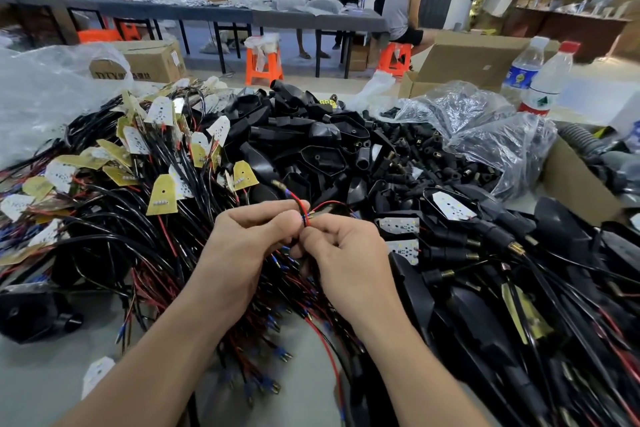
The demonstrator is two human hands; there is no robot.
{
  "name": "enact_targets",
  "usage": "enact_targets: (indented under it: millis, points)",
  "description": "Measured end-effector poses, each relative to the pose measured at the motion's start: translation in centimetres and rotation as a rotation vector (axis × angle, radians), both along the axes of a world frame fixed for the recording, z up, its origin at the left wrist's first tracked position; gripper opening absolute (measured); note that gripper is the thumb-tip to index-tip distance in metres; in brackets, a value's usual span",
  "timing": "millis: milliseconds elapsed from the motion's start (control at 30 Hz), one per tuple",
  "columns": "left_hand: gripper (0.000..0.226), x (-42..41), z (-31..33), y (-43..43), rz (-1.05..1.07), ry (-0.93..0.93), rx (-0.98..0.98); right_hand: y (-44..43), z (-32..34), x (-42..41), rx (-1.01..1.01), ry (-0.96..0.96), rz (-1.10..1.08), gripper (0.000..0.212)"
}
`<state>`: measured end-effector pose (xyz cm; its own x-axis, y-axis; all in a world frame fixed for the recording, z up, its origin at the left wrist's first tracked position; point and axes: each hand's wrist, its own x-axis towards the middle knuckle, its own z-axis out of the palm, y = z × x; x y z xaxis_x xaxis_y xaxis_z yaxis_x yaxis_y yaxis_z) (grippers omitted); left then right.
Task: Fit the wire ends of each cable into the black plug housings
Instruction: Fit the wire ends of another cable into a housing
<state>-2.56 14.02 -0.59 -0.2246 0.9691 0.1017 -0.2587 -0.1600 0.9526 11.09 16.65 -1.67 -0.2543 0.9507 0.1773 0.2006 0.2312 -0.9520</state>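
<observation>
My left hand and my right hand meet at the middle of the table, fingers curled, both pinching thin red and blue wire ends of one cable. One red wire rises to a brass terminal. Whether a plug housing sits between my fingers is hidden. A heap of black cables with small LED boards lies to the left. Loose black plug housings are piled just beyond my hands.
Finished black assemblies with cables fill the right side. A clear bag of small black parts, a cardboard box and two water bottles stand at the right. Several people are at a far table.
</observation>
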Motion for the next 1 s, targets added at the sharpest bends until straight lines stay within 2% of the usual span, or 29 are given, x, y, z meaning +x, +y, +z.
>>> enact_targets:
  millis: [167, 267, 333, 433, 567, 700, 833, 1000]
  points:
    - [0.011, 0.4, 0.3, 0.5, 0.136, 0.185, 0.067, 0.2, 0.6, 0.4, -0.052, -0.005, 0.012, 0.017]
    - [0.021, 1.0, -0.2, 1.7, 0.267, 0.317, 0.018, 0.7, 1.6, 1.2, 0.024, -0.055, -0.125, 0.011]
    - [0.017, 1.3, -0.5, 2.5, 0.327, 0.385, -0.008, 1.6, 2.9, 2.5, 0.120, -0.116, -0.229, 0.014]
    - [0.023, 1.5, -1.0, 3.4, 0.312, 0.401, 0.012, 4.1, 5.7, 5.4, 0.233, -0.342, -0.300, 0.022]
    - [0.027, 1.5, -1.8, 3.5, 0.300, 0.507, 0.055, 10.0, 7.7, 8.2, 0.217, -0.834, -0.320, 0.025]
    - [0.027, 1.5, -2.5, 3.4, 0.297, 0.582, 0.088, 15.3, 7.4, 9.1, 0.091, -1.330, -0.109, 0.021]
    - [0.035, 1.5, -2.9, 3.2, 0.278, 0.607, 0.081, 17.5, 6.2, 8.4, 0.119, -1.460, -0.003, 0.007]
    - [0.026, 1.8, -3.1, 3.1, 0.310, 0.714, 0.086, 18.8, 5.5, 7.4, 0.075, -1.535, 0.082, 0.025]
